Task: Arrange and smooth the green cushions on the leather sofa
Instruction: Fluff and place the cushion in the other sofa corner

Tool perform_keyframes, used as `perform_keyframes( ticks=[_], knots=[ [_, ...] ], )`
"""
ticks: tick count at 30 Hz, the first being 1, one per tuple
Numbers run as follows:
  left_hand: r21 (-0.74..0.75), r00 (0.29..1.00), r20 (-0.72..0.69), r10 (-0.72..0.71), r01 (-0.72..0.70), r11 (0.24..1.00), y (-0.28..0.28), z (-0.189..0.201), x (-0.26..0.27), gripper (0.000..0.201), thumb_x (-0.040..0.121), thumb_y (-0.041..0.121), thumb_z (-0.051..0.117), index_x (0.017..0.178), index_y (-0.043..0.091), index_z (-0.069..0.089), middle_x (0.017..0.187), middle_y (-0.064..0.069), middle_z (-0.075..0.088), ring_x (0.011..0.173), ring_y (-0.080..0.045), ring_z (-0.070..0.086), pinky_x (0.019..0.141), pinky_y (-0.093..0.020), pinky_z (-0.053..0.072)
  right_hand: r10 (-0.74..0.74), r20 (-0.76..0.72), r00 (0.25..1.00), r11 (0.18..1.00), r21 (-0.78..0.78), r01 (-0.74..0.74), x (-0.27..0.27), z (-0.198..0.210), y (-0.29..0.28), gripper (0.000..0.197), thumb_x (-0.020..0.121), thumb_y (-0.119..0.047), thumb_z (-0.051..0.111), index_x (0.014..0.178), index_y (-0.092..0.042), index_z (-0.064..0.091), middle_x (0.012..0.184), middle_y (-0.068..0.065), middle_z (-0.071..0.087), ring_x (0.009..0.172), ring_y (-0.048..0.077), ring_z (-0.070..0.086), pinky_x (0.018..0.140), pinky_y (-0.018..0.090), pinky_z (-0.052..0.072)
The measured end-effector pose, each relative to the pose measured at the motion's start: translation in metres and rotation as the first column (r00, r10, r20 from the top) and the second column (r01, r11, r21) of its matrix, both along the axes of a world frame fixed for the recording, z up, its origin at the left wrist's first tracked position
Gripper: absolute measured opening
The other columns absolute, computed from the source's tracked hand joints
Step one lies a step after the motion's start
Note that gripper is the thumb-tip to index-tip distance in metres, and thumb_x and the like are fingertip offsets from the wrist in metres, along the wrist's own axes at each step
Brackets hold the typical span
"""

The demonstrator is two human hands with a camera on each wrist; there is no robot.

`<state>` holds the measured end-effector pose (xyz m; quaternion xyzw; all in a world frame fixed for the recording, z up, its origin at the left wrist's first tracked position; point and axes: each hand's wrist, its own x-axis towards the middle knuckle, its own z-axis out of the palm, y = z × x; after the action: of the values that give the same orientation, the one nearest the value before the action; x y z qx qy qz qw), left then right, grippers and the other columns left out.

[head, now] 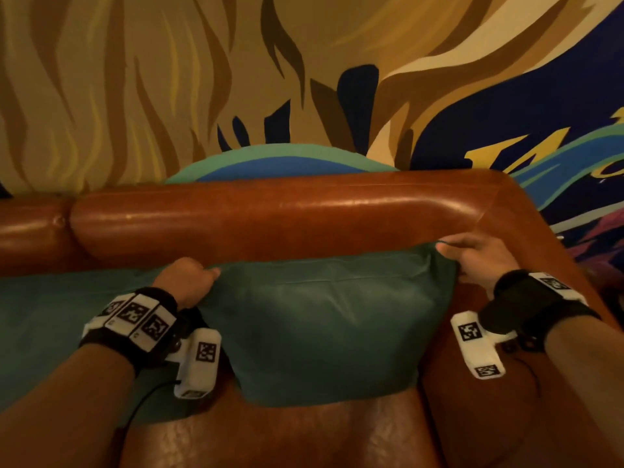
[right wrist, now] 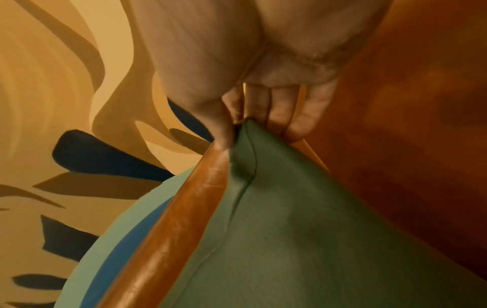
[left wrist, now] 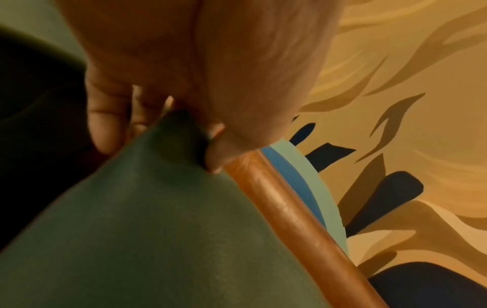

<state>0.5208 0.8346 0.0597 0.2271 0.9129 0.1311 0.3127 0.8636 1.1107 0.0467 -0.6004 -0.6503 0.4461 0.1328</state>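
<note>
While pinched, cushion (head: 324,319) between hands

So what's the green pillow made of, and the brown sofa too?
The green cushion looks like soft matte fabric, maybe cotton or a velvety weave: no shine, a stitched seam, and corners that bunch where the left hand and right hand pinch them. The sofa looks like glossy brown leather or a lookalike: bright highlights and fine creases along its rolled backrest.

Brown leather sofa (head: 287,211), green cushion (head: 324,325) propped against its back, second green cushion (head: 44,319) beside it
</note>
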Motion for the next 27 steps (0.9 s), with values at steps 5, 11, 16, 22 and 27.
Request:
perform_keyframes(
  ticks=[5, 11, 16, 22, 27],
  knots=[
    [-0.142, 0.981, -0.131, -0.145, 0.126, 0.982, 0.013, -0.002, -0.006, 0.018, 0.091, 0.021, 0.059, 0.103, 0.008, 0.056, 0.107, -0.012, 0.059, 0.095, -0.029, 0.055, 0.075, -0.033, 0.043, 0.027, 0.204, 0.979, 0.994, 0.099, -0.048, -0.002, 0.008, 0.012, 0.011, 0.078, -0.028, 0.078, 0.08, -0.032, 0.067, 0.099, -0.005, 0.065, 0.097, 0.017, 0.06, 0.097, 0.04, 0.05],
    [-0.089, 0.947, -0.317, -0.044, 0.016, 0.996, 0.016, -0.009, 0.0, 0.037, 0.078, 0.041, 0.074, 0.084, 0.012, 0.051, 0.091, -0.011, 0.059, 0.082, -0.028, 0.053, 0.069, -0.035, 0.045, 0.116, 0.39, 0.913, 0.97, 0.153, -0.188, -0.003, 0.014, 0.015, 0.016, 0.078, -0.036, 0.076, 0.083, -0.034, 0.061, 0.102, 0.002, 0.066, 0.094, 0.021, 0.061, 0.083, 0.034, 0.05],
    [0.049, 0.883, -0.468, -0.048, 0.08, 0.996, 0.013, 0.002, 0.003, 0.029, 0.08, 0.027, 0.068, 0.102, 0.011, 0.058, 0.109, -0.016, 0.057, 0.098, -0.036, 0.054, 0.087, -0.045, 0.048, 0.22, 0.748, 0.626, 0.782, 0.248, -0.571, -0.011, 0.041, -0.005, 0.019, 0.089, -0.033, 0.057, 0.108, -0.029, 0.056, 0.106, 0.003, 0.063, 0.098, 0.026, 0.06, 0.089, 0.042, 0.047],
    [0.141, 0.61, -0.582, -0.538, 0.727, 0.672, 0.067, -0.017, 0.106, 0.063, 0.082, 0.034, 0.025, 0.138, 0.013, 0.048, 0.135, -0.013, 0.053, 0.123, -0.032, 0.05, 0.107, -0.045, 0.037, 0.514, 0.58, 0.633, 0.392, 0.498, -0.774, -0.101, 0.013, -0.102, 0.037, 0.082, -0.035, 0.045, 0.109, -0.015, 0.06, 0.103, 0.007, 0.069, 0.098, 0.028, 0.064, 0.083, 0.04, 0.05],
    [-0.263, 0.659, -0.415, -0.627, 0.573, 0.776, 0.04, -0.051, 0.079, 0.063, 0.087, 0.05, 0.001, 0.149, 0.041, 0.008, 0.159, 0.004, 0.016, 0.147, -0.023, 0.012, 0.117, -0.051, 0.007, 0.459, 0.815, 0.354, 0.328, 0.215, -0.92, -0.068, -0.027, -0.073, 0.058, 0.091, -0.042, 0.03, 0.12, -0.006, 0.064, 0.12, 0.012, 0.068, 0.114, 0.024, 0.063, 0.094, 0.046, 0.05]
  ],
)
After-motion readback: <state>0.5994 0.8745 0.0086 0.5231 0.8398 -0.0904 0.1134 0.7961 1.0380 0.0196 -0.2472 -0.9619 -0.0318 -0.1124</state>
